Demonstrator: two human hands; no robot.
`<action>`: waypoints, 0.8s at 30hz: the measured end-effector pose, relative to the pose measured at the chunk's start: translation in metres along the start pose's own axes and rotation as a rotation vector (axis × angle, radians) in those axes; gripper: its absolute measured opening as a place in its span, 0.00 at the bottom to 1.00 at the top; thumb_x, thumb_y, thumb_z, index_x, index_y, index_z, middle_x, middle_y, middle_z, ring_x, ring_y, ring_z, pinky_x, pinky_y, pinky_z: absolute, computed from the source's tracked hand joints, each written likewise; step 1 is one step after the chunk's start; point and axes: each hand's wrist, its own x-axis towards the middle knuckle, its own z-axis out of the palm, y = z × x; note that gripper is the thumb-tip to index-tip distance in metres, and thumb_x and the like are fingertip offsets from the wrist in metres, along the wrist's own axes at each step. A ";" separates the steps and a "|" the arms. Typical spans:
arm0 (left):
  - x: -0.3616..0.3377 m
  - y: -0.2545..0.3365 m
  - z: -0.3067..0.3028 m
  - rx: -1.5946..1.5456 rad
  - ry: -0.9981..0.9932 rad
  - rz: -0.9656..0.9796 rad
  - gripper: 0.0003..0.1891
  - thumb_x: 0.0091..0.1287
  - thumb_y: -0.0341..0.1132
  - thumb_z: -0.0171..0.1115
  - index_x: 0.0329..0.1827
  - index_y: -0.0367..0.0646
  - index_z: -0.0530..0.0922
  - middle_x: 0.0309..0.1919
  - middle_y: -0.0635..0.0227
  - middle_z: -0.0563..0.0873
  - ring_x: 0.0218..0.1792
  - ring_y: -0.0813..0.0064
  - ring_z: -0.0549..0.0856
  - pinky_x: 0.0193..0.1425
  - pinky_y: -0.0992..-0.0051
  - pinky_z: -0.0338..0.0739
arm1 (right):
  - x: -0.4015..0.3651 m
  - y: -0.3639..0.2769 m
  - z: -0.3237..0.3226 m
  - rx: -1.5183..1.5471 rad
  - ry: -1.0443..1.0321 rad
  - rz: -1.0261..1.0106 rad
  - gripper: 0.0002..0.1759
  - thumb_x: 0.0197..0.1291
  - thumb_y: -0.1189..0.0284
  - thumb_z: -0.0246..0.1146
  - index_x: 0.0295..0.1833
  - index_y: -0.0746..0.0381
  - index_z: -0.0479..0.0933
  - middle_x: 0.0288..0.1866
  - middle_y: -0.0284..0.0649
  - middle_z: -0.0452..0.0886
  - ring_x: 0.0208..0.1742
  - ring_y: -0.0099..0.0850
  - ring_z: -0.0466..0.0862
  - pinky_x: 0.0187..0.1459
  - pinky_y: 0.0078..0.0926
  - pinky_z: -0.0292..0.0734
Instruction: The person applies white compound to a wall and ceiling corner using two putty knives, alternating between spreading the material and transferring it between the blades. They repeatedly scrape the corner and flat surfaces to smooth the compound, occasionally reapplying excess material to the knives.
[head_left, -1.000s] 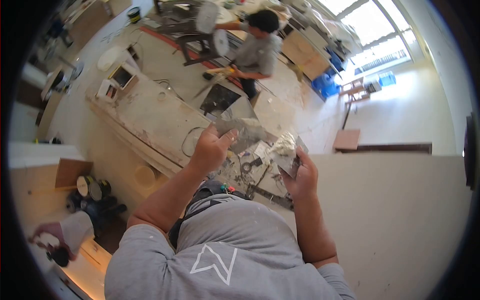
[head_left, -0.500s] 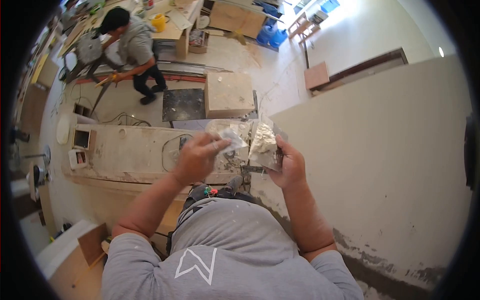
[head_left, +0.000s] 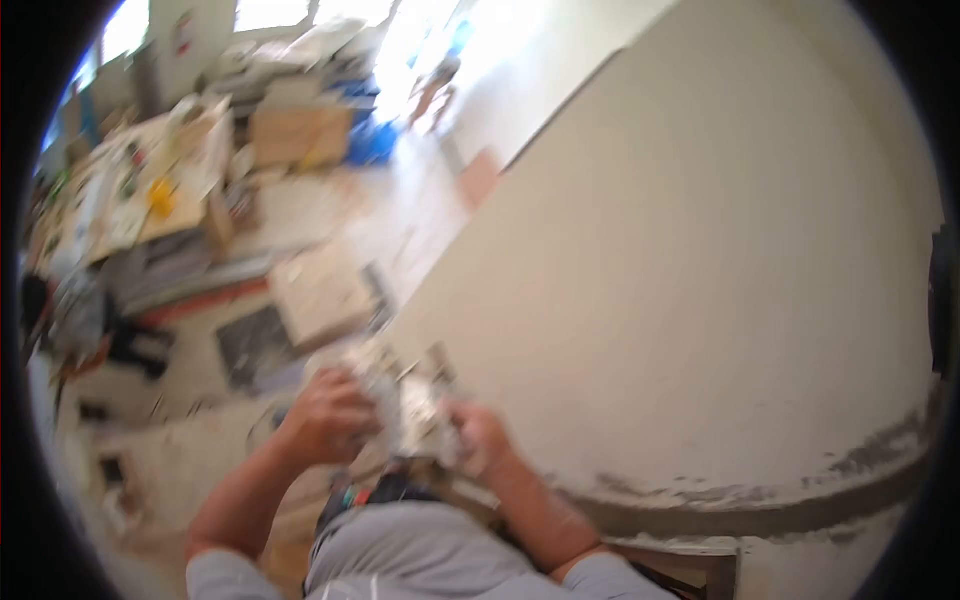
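My left hand (head_left: pixel 330 415) is closed on a thin flat scraper (head_left: pixel 383 398), blurred by motion. Across from it, my right hand (head_left: pixel 480 437) grips a flat putty blade (head_left: pixel 445 442) by its edge. A lump of off-white putty (head_left: pixel 419 412) lies on that blade, on the side facing my left hand. Both hands are in front of my waist, with the two blades close together.
A large pale wall (head_left: pixel 680 280) fills the right side, its lower edge rough and patchy. A wooden box (head_left: pixel 322 290) stands beside a dark board (head_left: pixel 255 345). At far left a person (head_left: pixel 80 315) is near a cluttered table (head_left: pixel 210 200).
My view has swung right toward the wall, so the person and the box now sit further left. My hands have come closer together, both tools still held.
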 end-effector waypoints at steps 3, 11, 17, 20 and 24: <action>0.033 -0.017 0.029 -0.288 0.162 -0.121 0.11 0.42 0.22 0.66 0.27 0.49 0.86 0.31 0.71 0.86 0.36 0.65 0.85 0.54 0.65 0.76 | 0.014 -0.019 -0.067 0.145 -0.010 0.033 0.16 0.69 0.64 0.58 0.54 0.63 0.80 0.48 0.38 0.86 0.48 0.33 0.87 0.53 0.38 0.84; 0.253 -0.002 -0.031 -0.003 0.797 0.125 0.16 0.58 0.16 0.54 0.46 0.39 0.85 0.42 0.55 0.87 0.47 0.58 0.86 0.55 0.68 0.78 | -0.010 -0.010 -0.110 0.220 -0.002 0.176 0.16 0.71 0.66 0.58 0.57 0.64 0.77 0.51 0.42 0.85 0.52 0.36 0.86 0.60 0.42 0.81; 0.447 0.031 -0.075 0.339 1.119 0.569 0.18 0.57 0.18 0.59 0.49 0.44 0.85 0.46 0.65 0.87 0.48 0.61 0.85 0.54 0.64 0.79 | 0.001 -0.006 -0.138 0.171 -0.034 0.133 0.16 0.71 0.67 0.57 0.56 0.66 0.77 0.46 0.42 0.86 0.46 0.37 0.87 0.53 0.41 0.83; 0.509 0.044 -0.090 0.445 1.201 0.632 0.19 0.58 0.20 0.61 0.51 0.46 0.85 0.47 0.68 0.87 0.49 0.63 0.84 0.56 0.65 0.78 | -0.005 -0.020 -0.141 0.093 -0.006 0.023 0.16 0.70 0.65 0.57 0.53 0.65 0.79 0.43 0.42 0.85 0.44 0.35 0.86 0.50 0.39 0.83; 0.556 0.050 -0.093 0.479 1.247 0.641 0.23 0.58 0.20 0.60 0.56 0.48 0.84 0.49 0.68 0.86 0.49 0.63 0.84 0.58 0.65 0.78 | -0.007 -0.038 -0.155 -0.075 0.053 -0.087 0.15 0.69 0.64 0.58 0.51 0.64 0.80 0.41 0.40 0.85 0.41 0.32 0.85 0.47 0.35 0.81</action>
